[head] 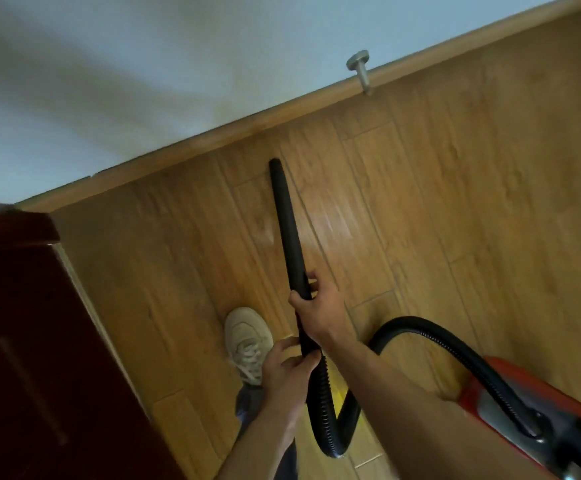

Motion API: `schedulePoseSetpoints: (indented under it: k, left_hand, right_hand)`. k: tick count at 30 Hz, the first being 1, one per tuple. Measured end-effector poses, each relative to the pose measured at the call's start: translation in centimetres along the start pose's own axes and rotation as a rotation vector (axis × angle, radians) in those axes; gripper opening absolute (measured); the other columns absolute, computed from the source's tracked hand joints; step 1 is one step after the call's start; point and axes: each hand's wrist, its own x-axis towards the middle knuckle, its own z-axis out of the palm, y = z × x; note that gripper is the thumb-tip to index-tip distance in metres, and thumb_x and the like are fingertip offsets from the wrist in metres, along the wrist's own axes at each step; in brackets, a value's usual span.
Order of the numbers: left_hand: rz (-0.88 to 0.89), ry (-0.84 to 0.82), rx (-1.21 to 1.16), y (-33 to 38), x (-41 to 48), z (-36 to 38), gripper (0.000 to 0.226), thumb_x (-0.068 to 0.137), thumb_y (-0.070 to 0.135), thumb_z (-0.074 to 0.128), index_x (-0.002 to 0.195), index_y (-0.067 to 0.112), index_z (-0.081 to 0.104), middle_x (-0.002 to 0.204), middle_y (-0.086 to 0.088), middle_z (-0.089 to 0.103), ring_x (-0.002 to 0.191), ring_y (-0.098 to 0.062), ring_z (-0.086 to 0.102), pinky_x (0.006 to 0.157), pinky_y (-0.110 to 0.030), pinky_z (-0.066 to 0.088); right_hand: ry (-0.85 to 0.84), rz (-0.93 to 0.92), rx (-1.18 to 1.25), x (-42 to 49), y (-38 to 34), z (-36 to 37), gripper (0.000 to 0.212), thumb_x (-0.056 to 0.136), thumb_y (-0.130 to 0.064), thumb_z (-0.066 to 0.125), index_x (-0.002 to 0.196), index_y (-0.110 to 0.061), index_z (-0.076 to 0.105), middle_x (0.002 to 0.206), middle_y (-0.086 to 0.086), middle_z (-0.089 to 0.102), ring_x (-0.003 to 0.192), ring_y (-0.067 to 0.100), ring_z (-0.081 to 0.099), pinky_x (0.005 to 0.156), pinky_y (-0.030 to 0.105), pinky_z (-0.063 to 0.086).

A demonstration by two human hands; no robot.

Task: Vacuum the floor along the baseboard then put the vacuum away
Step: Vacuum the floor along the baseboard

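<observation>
My right hand (pixel 316 306) is wrapped around the lower part of the black vacuum nozzle (pixel 287 230), fingers curled over the tube. Just below it, my left hand (pixel 287 362) grips the joint where the nozzle meets the ribbed hose (pixel 319 403). From my hands the nozzle tapers up and away. Its tip is close to the wooden baseboard (pixel 212 142) but not against it, and I cannot tell whether it touches the floor (pixel 455 202). The hose drops below my left hand, loops back up behind my right forearm and arcs over to the red vacuum body (pixel 472 396), to the right of both hands. Any lettering on the body is too blurred for me to read. A pale laced shoe (pixel 247 341) stands just left of my left hand. Further left is a dark red door (pixel 22 341). Beyond the nozzle tip and to the right, a metal door stop (pixel 361 69) sticks out at the baseboard, below the pale wall (pixel 143 64).
</observation>
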Motion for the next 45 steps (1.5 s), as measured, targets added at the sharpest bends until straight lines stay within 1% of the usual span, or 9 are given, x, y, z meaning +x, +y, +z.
schedulePoseSetpoints:
  k: [5,9,13,18,22,29,35,39,45]
  left_hand:
    - [0.037,-0.027,0.213,1.8,0.5,1.6,0.022,0.084,0.003,0.073,0.1,0.017,0.066,0.079,-0.004,0.074,0.08,-0.017,0.07,0.086,-0.044,0.059]
    - [0.103,-0.041,0.337,2.3,0.5,2.8,0.026,0.083,0.003,0.074,0.103,0.016,0.064,0.088,-0.007,0.074,0.072,-0.012,0.072,0.069,-0.031,0.059]
    - [0.177,-0.053,0.456,1.2,-0.4,4.9,0.027,0.081,0.005,0.077,0.098,0.021,0.063,0.086,-0.002,0.075,0.073,-0.009,0.071,0.073,-0.032,0.06]
    - [0.411,-0.1,0.601,-1.2,-2.0,8.1,0.03,0.079,0.001,0.078,0.095,0.02,0.061,0.069,0.011,0.073,0.065,0.004,0.069,0.056,-0.012,0.052]
    - [0.579,-0.119,0.711,-3.9,-3.0,11.1,0.033,0.076,0.0,0.08,0.093,0.023,0.063,0.084,0.005,0.072,0.071,0.001,0.069,0.057,-0.012,0.052]
    - [0.759,-0.235,0.955,-8.8,-5.4,16.1,0.043,0.072,0.0,0.083,0.091,0.032,0.062,0.086,0.006,0.07,0.075,0.0,0.068,0.066,-0.021,0.058]
    - [0.875,-0.293,1.232,-14.1,-7.3,19.7,0.038,0.069,0.027,0.087,0.097,0.041,0.064,0.088,0.018,0.07,0.086,0.0,0.067,0.079,-0.036,0.06]
    - [0.856,-0.442,1.373,-17.4,-8.4,22.5,0.037,0.071,0.032,0.085,0.101,0.039,0.066,0.091,0.025,0.069,0.087,0.002,0.066,0.078,-0.028,0.058]
    - [0.658,-0.717,1.594,-24.2,-10.4,26.8,0.042,0.071,0.016,0.086,0.105,0.032,0.066,0.089,0.016,0.072,0.086,-0.002,0.069,0.073,-0.015,0.055]
  right_hand:
    - [0.141,0.09,0.125,1.0,0.6,-2.4,0.033,0.087,-0.023,0.071,0.116,-0.017,0.056,0.078,-0.014,0.053,0.065,0.006,0.056,0.062,0.033,0.053]
    - [0.2,0.138,0.244,1.0,1.0,-4.2,0.033,0.087,-0.022,0.072,0.115,-0.019,0.055,0.077,-0.016,0.054,0.062,0.002,0.057,0.058,0.029,0.053]
    - [0.244,0.136,0.391,-0.3,2.3,-7.1,0.031,0.088,-0.021,0.071,0.112,-0.023,0.053,0.083,-0.013,0.06,0.069,0.008,0.064,0.062,0.031,0.058]
    - [0.349,0.093,0.557,-2.4,5.0,-11.4,0.032,0.088,-0.022,0.07,0.115,-0.026,0.052,0.095,-0.009,0.063,0.083,0.009,0.066,0.067,0.029,0.06]
    - [0.489,0.097,0.688,-4.5,7.9,-15.2,0.031,0.089,-0.021,0.071,0.112,-0.025,0.051,0.091,-0.007,0.063,0.073,0.006,0.063,0.054,0.013,0.051]
    - [0.69,0.206,0.974,-9.5,14.4,-21.2,0.027,0.089,-0.019,0.071,0.108,-0.023,0.051,0.088,0.002,0.067,0.072,0.01,0.065,0.06,0.017,0.054]
    - [0.856,0.269,1.174,-14.3,20.5,-24.8,0.02,0.091,-0.016,0.069,0.104,-0.019,0.054,0.092,0.005,0.069,0.076,0.008,0.067,0.066,0.019,0.053]
    - [1.004,0.365,1.286,-16.8,25.3,-26.2,0.016,0.091,-0.014,0.068,0.1,-0.02,0.056,0.093,0.005,0.069,0.082,0.016,0.067,0.074,0.031,0.057]
    - [1.226,0.575,1.428,-21.5,33.3,-26.9,0.017,0.09,-0.017,0.068,0.1,-0.021,0.056,0.09,0.009,0.069,0.078,0.023,0.068,0.07,0.035,0.058]
